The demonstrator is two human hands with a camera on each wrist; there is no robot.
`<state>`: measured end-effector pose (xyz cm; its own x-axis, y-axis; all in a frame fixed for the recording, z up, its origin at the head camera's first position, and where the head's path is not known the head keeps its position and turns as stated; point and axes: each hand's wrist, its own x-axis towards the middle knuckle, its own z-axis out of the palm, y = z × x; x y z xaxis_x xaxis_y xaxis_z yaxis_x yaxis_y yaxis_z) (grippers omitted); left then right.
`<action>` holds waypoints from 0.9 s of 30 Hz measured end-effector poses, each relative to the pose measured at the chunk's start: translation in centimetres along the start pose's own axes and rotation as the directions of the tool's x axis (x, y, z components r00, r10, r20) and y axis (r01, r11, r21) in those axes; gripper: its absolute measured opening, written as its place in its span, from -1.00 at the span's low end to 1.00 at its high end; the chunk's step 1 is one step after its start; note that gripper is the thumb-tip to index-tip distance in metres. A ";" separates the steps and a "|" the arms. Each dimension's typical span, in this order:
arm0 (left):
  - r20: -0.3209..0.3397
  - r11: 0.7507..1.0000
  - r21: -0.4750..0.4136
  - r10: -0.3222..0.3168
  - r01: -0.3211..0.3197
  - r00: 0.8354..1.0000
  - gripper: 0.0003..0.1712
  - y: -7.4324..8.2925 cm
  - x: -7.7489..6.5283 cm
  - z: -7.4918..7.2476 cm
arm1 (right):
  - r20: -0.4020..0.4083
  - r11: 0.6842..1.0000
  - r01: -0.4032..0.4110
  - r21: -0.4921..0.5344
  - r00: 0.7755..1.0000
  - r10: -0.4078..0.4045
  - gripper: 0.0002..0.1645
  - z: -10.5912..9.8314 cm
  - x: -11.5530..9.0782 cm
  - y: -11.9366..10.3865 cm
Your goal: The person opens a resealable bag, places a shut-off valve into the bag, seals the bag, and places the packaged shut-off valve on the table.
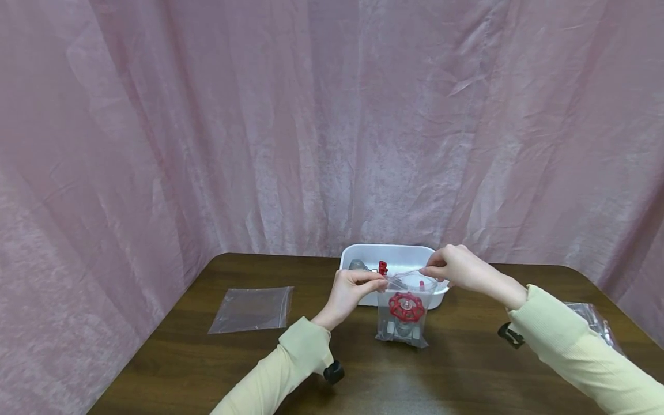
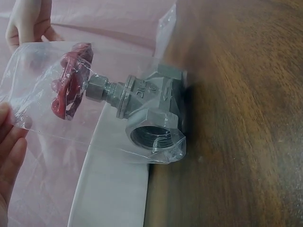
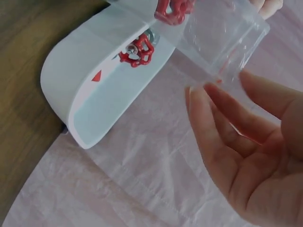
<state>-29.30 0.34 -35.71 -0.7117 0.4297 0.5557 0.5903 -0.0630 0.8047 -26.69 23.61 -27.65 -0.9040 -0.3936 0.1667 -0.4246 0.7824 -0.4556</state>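
A grey metal gate valve (image 2: 147,99) with a red handwheel (image 1: 407,306) stands inside a clear zip bag (image 1: 386,331), its base down at the wooden table. My left hand (image 1: 349,293) pinches the left side of the bag's mouth between thumb and fingers. At the right side of the mouth, my right hand (image 1: 460,267) pinches the rim, and the mouth gapes between both hands. In the right wrist view, thumb and fingertips (image 3: 199,101) meet around the bag's edge. Behind the bag, a second valve (image 3: 137,49) with a red handwheel lies in a white tray (image 1: 389,249).
Flat on the table's left side lies another clear zip bag (image 1: 251,310). More clear plastic bags (image 1: 596,323) are at the right edge, partly covered by my right sleeve. A pink curtain (image 1: 332,127) hangs behind the wooden table (image 1: 373,380).
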 end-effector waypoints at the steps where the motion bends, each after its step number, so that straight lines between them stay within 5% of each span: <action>1: -0.002 1.000 0.004 0.001 -0.001 1.000 -0.84 0.0 0.0 0.0 | -0.025 0.999 0.036 -0.024 0.999 -0.036 -0.82 0.1 0.1 0.0; 7: -0.002 1.000 0.020 -0.004 0.004 1.000 -0.84 0.1 0.2 -0.1 | -0.127 0.989 0.146 -0.036 0.981 -0.149 -0.72 1.1 0.5 -0.2; 14: -0.004 0.999 0.032 0.022 -0.022 1.000 -0.86 0.0 0.1 -0.1 | -0.108 0.969 0.247 -0.010 0.963 -0.246 -0.51 2.9 0.9 -0.6; 27: -0.002 0.998 0.059 0.027 -0.027 1.000 -0.87 0.0 0.2 -0.4 | -0.188 0.911 0.388 -0.138 0.893 -0.409 -0.88 5.1 2.3 -1.2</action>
<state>-29.54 0.09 -35.51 -0.6961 0.4257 0.5781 0.6309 -0.0216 0.7756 -28.01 19.28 -31.19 -0.6430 -0.5808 0.4992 -0.7446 0.6265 -0.2301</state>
